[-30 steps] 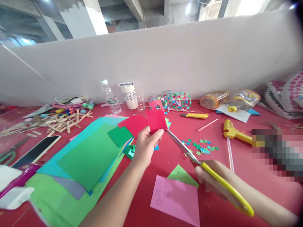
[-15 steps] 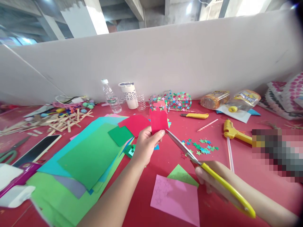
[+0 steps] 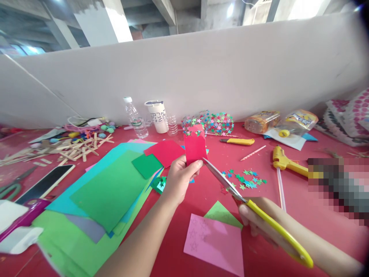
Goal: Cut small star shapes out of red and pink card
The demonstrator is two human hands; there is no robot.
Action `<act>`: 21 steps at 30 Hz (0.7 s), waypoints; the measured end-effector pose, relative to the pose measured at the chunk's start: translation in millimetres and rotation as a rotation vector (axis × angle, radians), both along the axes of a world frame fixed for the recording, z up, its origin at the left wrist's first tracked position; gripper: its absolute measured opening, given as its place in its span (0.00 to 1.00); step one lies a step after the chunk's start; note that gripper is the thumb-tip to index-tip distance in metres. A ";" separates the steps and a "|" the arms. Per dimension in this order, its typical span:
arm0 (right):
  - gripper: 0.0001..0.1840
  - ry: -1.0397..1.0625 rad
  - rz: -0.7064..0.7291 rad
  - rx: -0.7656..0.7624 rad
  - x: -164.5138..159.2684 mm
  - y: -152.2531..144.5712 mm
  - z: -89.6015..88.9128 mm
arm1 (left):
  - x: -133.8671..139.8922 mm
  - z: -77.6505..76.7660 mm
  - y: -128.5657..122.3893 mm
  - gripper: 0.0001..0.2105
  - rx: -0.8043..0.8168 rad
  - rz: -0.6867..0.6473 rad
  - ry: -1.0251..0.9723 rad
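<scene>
Between the thumb and fingers of my left hand [image 3: 181,175] is a piece of red paper [image 3: 195,148], held upright with star-shaped gaps across its upper part. My right hand [image 3: 256,217] grips yellow-handled scissors [image 3: 230,186]. Their blades look closed or nearly so, and the tips point at the lower right edge of the red paper, by my left thumb. Whether they touch it I cannot tell. Below my hands lies a pink sheet [image 3: 215,242] with drawn stars, partly over a light green piece [image 3: 221,215]. Small cut stars [image 3: 248,179] are scattered behind the scissors.
Stacked coloured sheets [image 3: 106,192] spread at left, near a phone [image 3: 46,184] and wooden sticks [image 3: 83,148]. Along the back stand a water bottle [image 3: 136,119], a white cup [image 3: 157,117] and a star-covered form [image 3: 220,123]. A box cutter [image 3: 238,142] and yellow glue gun [image 3: 288,163] lie right.
My left hand and the red paper have shifted slightly to the right, and the paper is turned a little. The scissors remain almost where they were.
</scene>
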State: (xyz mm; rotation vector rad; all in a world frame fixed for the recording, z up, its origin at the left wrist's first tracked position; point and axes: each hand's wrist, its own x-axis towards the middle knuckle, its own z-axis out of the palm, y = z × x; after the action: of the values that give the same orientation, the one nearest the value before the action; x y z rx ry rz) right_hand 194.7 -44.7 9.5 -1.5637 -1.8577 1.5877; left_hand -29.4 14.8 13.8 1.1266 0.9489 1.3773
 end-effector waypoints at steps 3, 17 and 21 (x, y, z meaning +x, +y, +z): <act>0.37 -0.017 -0.024 0.005 -1.1 -0.5 2.2 | -0.7 -0.6 0.1 0.13 0.001 0.001 0.007; 0.36 -0.006 -0.065 0.037 -1.9 -3.3 1.4 | 2.0 0.6 -1.0 0.14 -0.021 0.032 0.007; 0.38 -0.013 -0.068 0.035 -3.3 -3.3 2.7 | 3.4 1.9 -1.8 0.14 -0.032 0.040 0.002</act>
State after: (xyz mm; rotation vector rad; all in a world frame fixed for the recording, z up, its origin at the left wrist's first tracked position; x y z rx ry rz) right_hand 191.4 -48.0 12.2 -1.6085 -1.8087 1.5107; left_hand -26.0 13.0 15.7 1.0902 0.9966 1.3888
